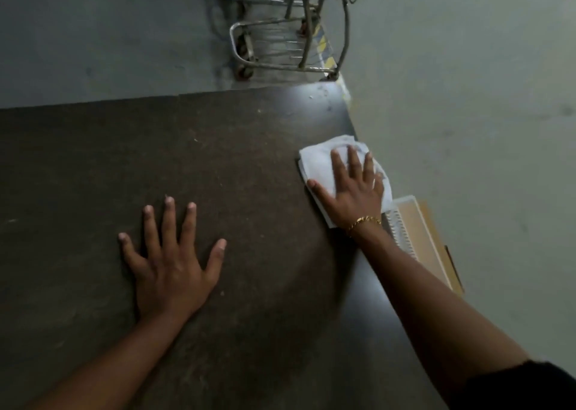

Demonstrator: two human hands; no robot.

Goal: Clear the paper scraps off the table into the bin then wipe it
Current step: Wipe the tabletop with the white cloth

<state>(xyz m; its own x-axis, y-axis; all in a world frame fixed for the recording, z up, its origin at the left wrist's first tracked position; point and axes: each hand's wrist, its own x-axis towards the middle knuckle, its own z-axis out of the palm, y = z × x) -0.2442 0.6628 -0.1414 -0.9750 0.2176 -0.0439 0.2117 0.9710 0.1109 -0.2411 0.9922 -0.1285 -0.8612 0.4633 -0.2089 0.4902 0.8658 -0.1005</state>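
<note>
Pressing white cloth (324, 163) at table (218, 147) edge, right hand (352, 188); left hand (170, 260) flat

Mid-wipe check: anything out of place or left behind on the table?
Yes: small pale specks lie at the far right corner of the table, beyond the cloth pressed under the right hand. They may be leftover scraps. Nothing else stands out.
</note>
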